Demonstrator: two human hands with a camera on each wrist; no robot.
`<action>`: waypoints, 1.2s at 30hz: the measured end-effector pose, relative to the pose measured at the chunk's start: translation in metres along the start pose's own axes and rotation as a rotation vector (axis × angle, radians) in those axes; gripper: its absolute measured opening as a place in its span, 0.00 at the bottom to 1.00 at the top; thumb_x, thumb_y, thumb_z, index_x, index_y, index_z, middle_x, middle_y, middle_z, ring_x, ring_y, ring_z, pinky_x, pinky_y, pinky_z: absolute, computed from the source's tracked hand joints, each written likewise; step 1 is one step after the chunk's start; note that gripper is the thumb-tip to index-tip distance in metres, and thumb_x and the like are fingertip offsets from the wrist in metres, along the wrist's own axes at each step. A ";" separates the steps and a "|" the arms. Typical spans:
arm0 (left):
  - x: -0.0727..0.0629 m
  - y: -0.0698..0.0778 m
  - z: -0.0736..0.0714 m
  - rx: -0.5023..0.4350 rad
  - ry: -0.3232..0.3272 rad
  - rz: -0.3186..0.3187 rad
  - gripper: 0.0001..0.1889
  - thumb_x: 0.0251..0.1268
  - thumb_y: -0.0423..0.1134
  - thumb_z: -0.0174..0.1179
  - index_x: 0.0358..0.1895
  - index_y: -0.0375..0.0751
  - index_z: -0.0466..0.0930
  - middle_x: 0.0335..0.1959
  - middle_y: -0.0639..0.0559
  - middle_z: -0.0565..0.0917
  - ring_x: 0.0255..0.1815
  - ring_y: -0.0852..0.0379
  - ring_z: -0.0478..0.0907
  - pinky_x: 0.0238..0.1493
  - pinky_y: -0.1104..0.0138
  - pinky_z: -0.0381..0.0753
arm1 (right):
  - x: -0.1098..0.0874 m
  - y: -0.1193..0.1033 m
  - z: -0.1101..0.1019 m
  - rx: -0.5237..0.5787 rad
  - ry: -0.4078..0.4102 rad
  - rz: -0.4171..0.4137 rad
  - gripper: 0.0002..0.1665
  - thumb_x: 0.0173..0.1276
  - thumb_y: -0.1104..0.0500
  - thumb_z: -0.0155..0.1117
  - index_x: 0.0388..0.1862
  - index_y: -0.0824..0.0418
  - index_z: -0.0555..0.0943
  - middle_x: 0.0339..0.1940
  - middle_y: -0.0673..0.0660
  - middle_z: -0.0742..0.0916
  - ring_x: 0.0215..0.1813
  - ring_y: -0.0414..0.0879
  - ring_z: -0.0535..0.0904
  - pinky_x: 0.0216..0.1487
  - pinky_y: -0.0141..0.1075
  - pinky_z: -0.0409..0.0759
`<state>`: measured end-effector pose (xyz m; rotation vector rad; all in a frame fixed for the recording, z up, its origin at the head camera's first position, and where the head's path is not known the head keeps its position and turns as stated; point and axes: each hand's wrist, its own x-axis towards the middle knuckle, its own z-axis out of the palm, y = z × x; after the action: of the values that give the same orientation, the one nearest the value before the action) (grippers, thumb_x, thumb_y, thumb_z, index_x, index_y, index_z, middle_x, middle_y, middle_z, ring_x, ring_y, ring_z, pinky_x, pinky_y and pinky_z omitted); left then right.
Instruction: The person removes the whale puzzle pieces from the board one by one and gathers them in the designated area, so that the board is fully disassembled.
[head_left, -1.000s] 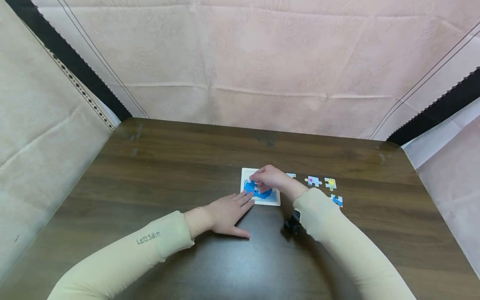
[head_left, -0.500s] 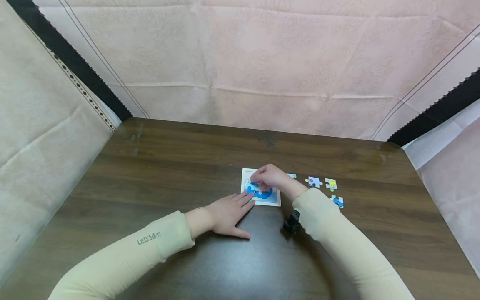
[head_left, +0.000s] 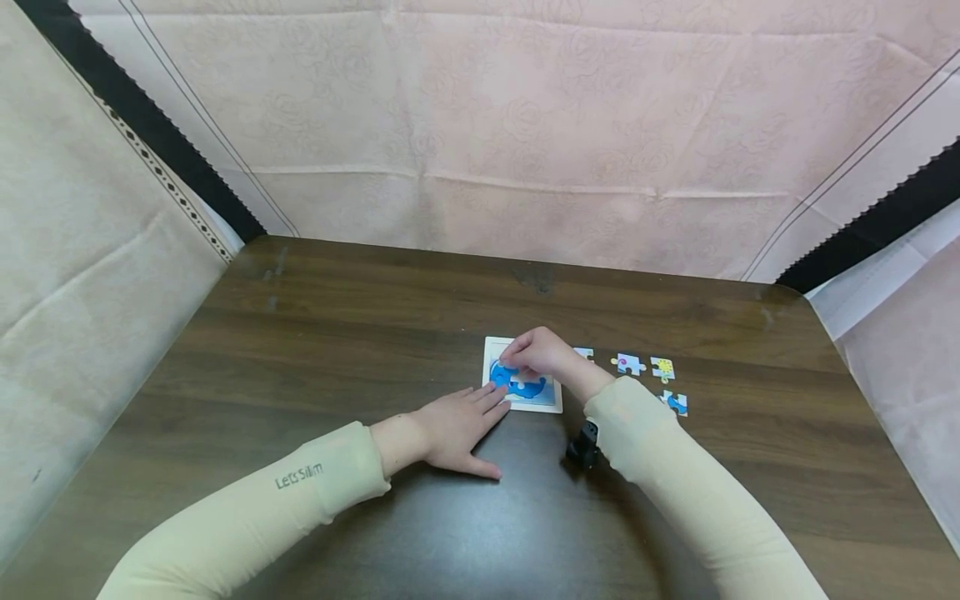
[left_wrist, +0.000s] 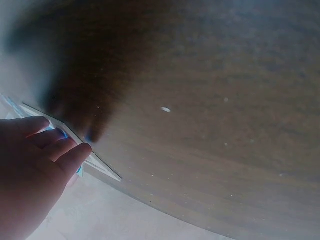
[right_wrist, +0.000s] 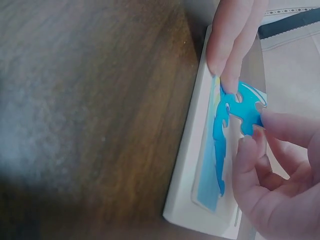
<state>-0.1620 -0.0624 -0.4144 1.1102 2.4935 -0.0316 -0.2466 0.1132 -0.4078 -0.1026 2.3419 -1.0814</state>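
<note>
While the left hand [head_left: 453,429] is lying palm down with straight, spread fingers, its fingertips are resting on the near left corner of a white-rimmed puzzle tray [head_left: 489,354]; its grip is holding nothing. The tray is sitting about midway between the left and right edges of the desk [head_left: 360,333], well short of the far edge. If those fingertips were pressing too lightly, the tray could be sliding.

Next, the right hand [head_left: 546,354] is leaning over the tray, its grip pinching a blue puzzle piece [right_wrist: 245,111] between thumb and finger. Whether it is sitting fully in place cannot be told; a misaligned tab could be jamming or lifting its neighbours.

Toward the desk's right edge, four loose pieces are lying: one [head_left: 584,353] half hidden by the hand, a purple-marked one [head_left: 628,364], a yellow one [head_left: 662,368], and a blue-marked one [head_left: 677,403], which a dragging sleeve [head_left: 697,475] could be nudging.

Only the head view is showing these loose pieces. The left wrist view is mostly showing bare desk, while the right wrist view is revealing the pinch itself, tiny from above.
</note>
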 end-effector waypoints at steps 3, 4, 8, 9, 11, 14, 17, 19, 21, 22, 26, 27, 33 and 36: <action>0.000 0.000 0.000 0.001 -0.001 0.001 0.48 0.57 0.72 0.46 0.74 0.44 0.49 0.77 0.48 0.48 0.77 0.53 0.44 0.74 0.57 0.52 | -0.001 -0.001 0.000 -0.001 0.000 -0.002 0.13 0.66 0.58 0.61 0.44 0.63 0.85 0.47 0.60 0.85 0.32 0.43 0.78 0.40 0.29 0.80; 0.000 0.000 0.000 0.000 -0.001 0.001 0.48 0.57 0.72 0.46 0.74 0.44 0.49 0.77 0.48 0.48 0.77 0.53 0.44 0.74 0.57 0.52 | -0.001 -0.001 0.000 0.001 0.001 -0.002 0.12 0.66 0.58 0.61 0.44 0.63 0.85 0.47 0.60 0.85 0.32 0.44 0.79 0.41 0.30 0.81; 0.000 -0.001 0.000 -0.004 -0.003 0.001 0.48 0.57 0.72 0.46 0.74 0.44 0.49 0.77 0.48 0.48 0.77 0.52 0.44 0.74 0.57 0.52 | -0.001 -0.001 0.001 0.025 0.012 0.015 0.12 0.65 0.59 0.62 0.43 0.63 0.85 0.47 0.60 0.85 0.32 0.43 0.80 0.45 0.33 0.82; 0.000 -0.001 0.000 -0.006 -0.004 0.001 0.48 0.57 0.72 0.46 0.74 0.44 0.49 0.77 0.48 0.48 0.77 0.52 0.44 0.74 0.57 0.52 | -0.001 -0.001 0.001 0.032 0.015 0.019 0.12 0.65 0.59 0.62 0.43 0.64 0.84 0.47 0.60 0.85 0.31 0.43 0.80 0.44 0.34 0.82; 0.000 -0.001 0.000 -0.007 -0.003 0.002 0.48 0.57 0.72 0.46 0.74 0.44 0.49 0.77 0.48 0.48 0.77 0.52 0.44 0.74 0.57 0.52 | 0.000 -0.001 0.002 0.054 0.021 0.033 0.12 0.65 0.59 0.62 0.44 0.64 0.84 0.45 0.60 0.85 0.29 0.42 0.80 0.43 0.33 0.83; 0.000 -0.001 0.000 -0.009 -0.003 0.004 0.48 0.57 0.72 0.46 0.74 0.44 0.49 0.77 0.48 0.48 0.77 0.52 0.44 0.74 0.57 0.52 | 0.001 -0.002 0.002 0.105 0.025 0.054 0.13 0.65 0.58 0.62 0.45 0.64 0.84 0.41 0.60 0.86 0.28 0.42 0.80 0.41 0.32 0.83; 0.000 0.000 0.000 -0.010 -0.003 0.007 0.48 0.57 0.72 0.46 0.74 0.44 0.49 0.77 0.48 0.48 0.77 0.52 0.44 0.74 0.57 0.52 | 0.001 -0.003 0.000 0.140 0.029 0.054 0.15 0.66 0.58 0.61 0.48 0.64 0.83 0.39 0.60 0.85 0.26 0.42 0.80 0.40 0.32 0.83; 0.000 0.000 0.000 -0.009 -0.002 0.007 0.48 0.57 0.72 0.46 0.74 0.44 0.49 0.77 0.48 0.47 0.77 0.52 0.44 0.74 0.57 0.52 | 0.001 -0.004 -0.002 0.163 0.028 0.054 0.15 0.66 0.58 0.62 0.48 0.64 0.82 0.40 0.60 0.85 0.26 0.42 0.81 0.40 0.32 0.83; 0.000 0.000 0.000 -0.005 -0.001 0.007 0.48 0.57 0.72 0.46 0.74 0.44 0.49 0.77 0.48 0.48 0.77 0.52 0.44 0.74 0.57 0.52 | 0.000 -0.003 -0.004 0.180 0.019 0.048 0.16 0.66 0.59 0.61 0.49 0.65 0.82 0.42 0.61 0.85 0.27 0.41 0.81 0.41 0.33 0.83; 0.000 0.000 0.000 -0.005 -0.001 0.005 0.48 0.57 0.72 0.46 0.74 0.44 0.49 0.77 0.48 0.48 0.77 0.52 0.44 0.74 0.57 0.52 | 0.000 -0.002 -0.006 0.192 0.013 0.047 0.16 0.66 0.59 0.61 0.50 0.65 0.81 0.43 0.61 0.85 0.27 0.42 0.82 0.41 0.34 0.83; 0.000 0.000 0.000 -0.001 -0.003 0.001 0.48 0.57 0.72 0.46 0.74 0.44 0.50 0.76 0.48 0.48 0.77 0.52 0.44 0.74 0.56 0.52 | -0.004 0.002 -0.015 0.234 -0.016 0.048 0.17 0.66 0.60 0.61 0.51 0.66 0.80 0.48 0.63 0.84 0.32 0.43 0.83 0.45 0.35 0.82; 0.000 0.000 0.000 0.001 -0.004 0.001 0.48 0.57 0.72 0.46 0.74 0.44 0.49 0.76 0.48 0.48 0.77 0.52 0.44 0.74 0.56 0.52 | -0.005 0.004 -0.017 0.240 -0.024 0.048 0.17 0.66 0.60 0.60 0.52 0.66 0.80 0.49 0.63 0.83 0.34 0.44 0.83 0.46 0.35 0.82; 0.000 0.001 0.000 0.014 -0.006 -0.003 0.48 0.57 0.73 0.46 0.74 0.44 0.49 0.76 0.48 0.48 0.77 0.52 0.44 0.74 0.57 0.52 | -0.014 0.017 -0.034 0.295 -0.050 0.051 0.19 0.67 0.63 0.59 0.55 0.69 0.77 0.55 0.66 0.81 0.41 0.46 0.84 0.53 0.41 0.80; 0.001 0.001 -0.001 0.018 -0.007 -0.006 0.48 0.57 0.73 0.46 0.74 0.44 0.49 0.76 0.47 0.49 0.77 0.52 0.44 0.74 0.57 0.52 | -0.017 0.025 -0.042 0.285 -0.038 0.047 0.20 0.67 0.63 0.59 0.56 0.69 0.77 0.56 0.66 0.81 0.40 0.44 0.84 0.51 0.39 0.81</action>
<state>-0.1617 -0.0610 -0.4139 1.1085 2.4948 -0.0593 -0.2501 0.1641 -0.3963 0.0379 2.1208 -1.3639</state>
